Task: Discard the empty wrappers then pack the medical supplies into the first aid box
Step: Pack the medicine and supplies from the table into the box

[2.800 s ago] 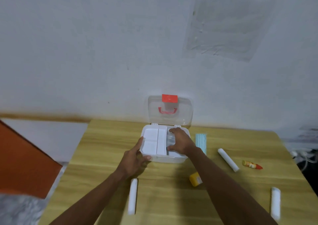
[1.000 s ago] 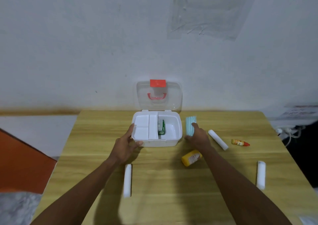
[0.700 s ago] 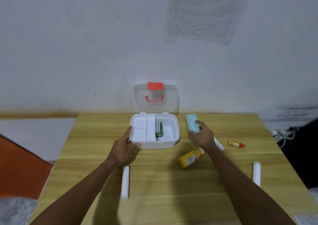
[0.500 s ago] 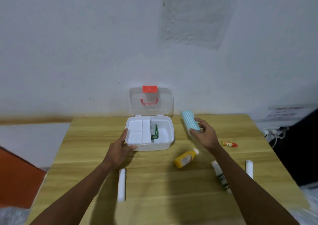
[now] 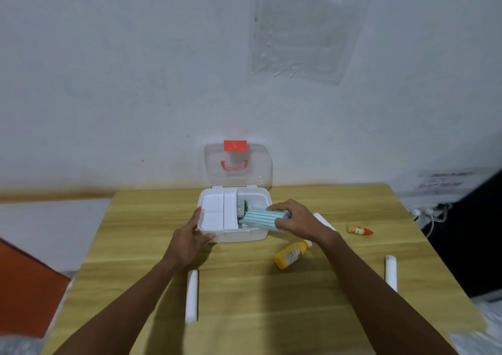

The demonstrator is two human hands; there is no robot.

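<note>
Head view: your right hand (image 5: 301, 220) grips a striped teal packet (image 5: 263, 217) in curled fingers, tilted over the right compartment of the open first aid box (image 5: 239, 236). Your left hand (image 5: 190, 242) clasps the box's front left corner. A yellow bottle (image 5: 290, 255) lies on the worktop (image 5: 244, 314), right of the box.

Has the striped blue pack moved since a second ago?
Yes. The right hand carried the pack leftward from the table to over the open box.
</note>
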